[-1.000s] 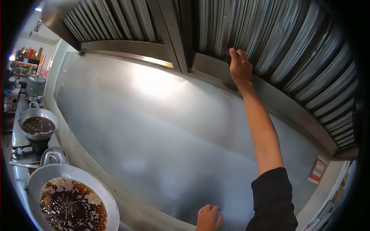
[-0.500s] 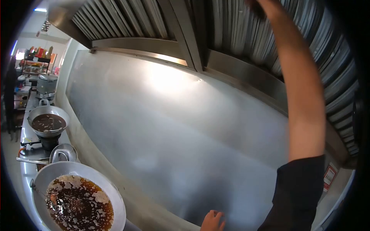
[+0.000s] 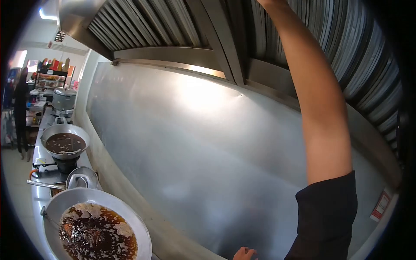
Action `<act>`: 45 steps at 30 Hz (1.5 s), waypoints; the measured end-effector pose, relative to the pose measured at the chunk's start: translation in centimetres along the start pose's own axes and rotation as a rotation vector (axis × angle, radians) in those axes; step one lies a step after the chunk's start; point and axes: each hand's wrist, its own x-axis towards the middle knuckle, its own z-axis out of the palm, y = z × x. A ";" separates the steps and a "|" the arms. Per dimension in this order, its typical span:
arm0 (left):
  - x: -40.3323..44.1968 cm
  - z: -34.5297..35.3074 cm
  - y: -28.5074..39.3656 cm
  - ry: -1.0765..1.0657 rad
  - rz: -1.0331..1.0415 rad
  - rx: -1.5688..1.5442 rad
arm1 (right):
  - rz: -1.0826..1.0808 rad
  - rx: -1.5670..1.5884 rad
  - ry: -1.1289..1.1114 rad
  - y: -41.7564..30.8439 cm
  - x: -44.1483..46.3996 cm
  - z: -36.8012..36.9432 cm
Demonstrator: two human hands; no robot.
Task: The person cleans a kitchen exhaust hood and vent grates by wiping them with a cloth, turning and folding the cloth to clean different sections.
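Observation:
My right arm, in a black short sleeve, reaches up along the slatted metal filters (image 3: pixel 329 34) of a cooker hood. Of my right hand (image 3: pixel 272 2) only the wrist end shows at the top edge; its fingers and anything in them are cut off. My left hand (image 3: pixel 245 253) is low at the bottom edge, before the steel wall panel (image 3: pixel 208 160). Its visible fingers are loosely bent with a gap between them, and nothing shows in them. Left of it sits a large wok (image 3: pixel 141 229) of dark brown oil with pale foam and floating bits.
Farther along the counter (image 3: pixel 38 151), a second wok (image 3: pixel 84 132) of dark liquid stands on a burner (image 3: pixel 67 164). A round strainer (image 3: pixel 89 173) lies between the woks. Beyond are a large metal pot (image 3: pixel 64 102), a stocked shelf (image 3: pixel 51 78) and a dark-clothed person (image 3: pixel 21 108).
My right arm has swung left in view, with the hand now almost out of frame. My left hand has sunk lower and slightly right. The camera has turned a little left.

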 end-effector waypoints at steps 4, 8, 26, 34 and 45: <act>-0.1 -2.3 2.9 0.084 0.010 0.070 | 0.072 0.036 -0.050 1.7 -2.9 0.6; -0.6 -0.4 0.0 -0.035 -0.014 0.078 | 0.035 -0.074 0.110 5.9 -9.4 4.9; -3.0 0.4 5.0 0.102 0.040 0.110 | 0.785 0.410 -0.263 5.6 -24.2 0.4; -1.4 1.2 0.6 0.110 -0.100 0.109 | 0.464 0.364 -0.267 5.9 -28.9 -5.6; 9.6 -5.6 3.2 0.008 -0.421 -1.497 | 0.992 0.650 -0.624 2.1 -49.2 -24.3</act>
